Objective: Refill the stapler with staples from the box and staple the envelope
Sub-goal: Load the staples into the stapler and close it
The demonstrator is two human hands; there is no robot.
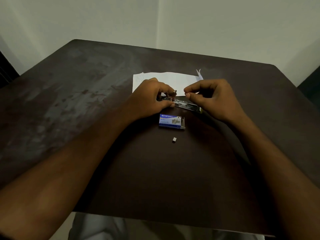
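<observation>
The stapler (187, 104) lies opened flat on the dark table, its metal channel stretching to the right. My left hand (150, 99) grips its left end, where a small upright part sticks up. My right hand (211, 97) hovers just right of that part with thumb and forefinger pinched together; whether a staple strip sits between them is too small to tell. The white envelope (173, 80) lies behind both hands, partly hidden. The blue staple box (170, 120) rests just in front of the stapler with its right flap open. A small loose block of staples (174, 139) lies nearer me.
The dark table (86, 101) has a worn, smudged patch on its left half. Its near edge (155, 217) runs just above my lap. A pale wall stands behind the far edge.
</observation>
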